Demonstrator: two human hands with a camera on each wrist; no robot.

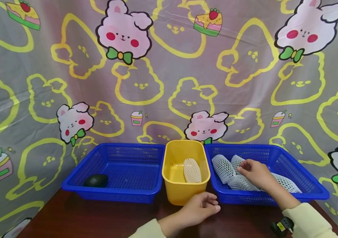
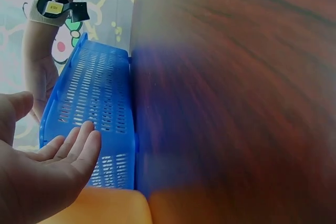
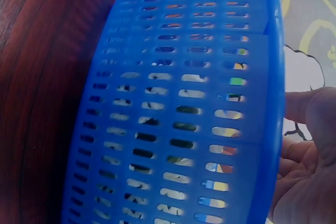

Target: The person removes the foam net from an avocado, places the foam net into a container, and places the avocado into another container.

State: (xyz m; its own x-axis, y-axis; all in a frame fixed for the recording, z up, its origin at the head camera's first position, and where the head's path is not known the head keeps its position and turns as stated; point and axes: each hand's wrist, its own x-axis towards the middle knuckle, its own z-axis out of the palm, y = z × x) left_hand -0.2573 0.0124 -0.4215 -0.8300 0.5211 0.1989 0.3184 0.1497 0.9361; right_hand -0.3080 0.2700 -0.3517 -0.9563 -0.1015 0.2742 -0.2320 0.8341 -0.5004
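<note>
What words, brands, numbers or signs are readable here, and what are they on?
No text can be read with certainty.
Yellow label on the black device at the right sleeve: dark marks, too small and blurred to read.
Curtain: tiny marks beside printed cups, too small to tell whether they are writing.
Blue baskets, yellow bin, foam nets: no lettering seen.

Pale cream-yellow sleeves, 2 of them: left sleeve [image 1: 149, 229] and right sleeve [image 1: 309, 221] match, plain. Right cuff [image 2: 34, 14] looks ribbed in the left wrist view. At that cuff sits 1 small black device [image 1: 287, 222], rounded body plus boxy block, with 1 yellow label [image 1: 280, 226]; dark print on it, too small to read. Left hand [image 1: 197, 208] and right hand [image 1: 256, 173] are bare.
</note>
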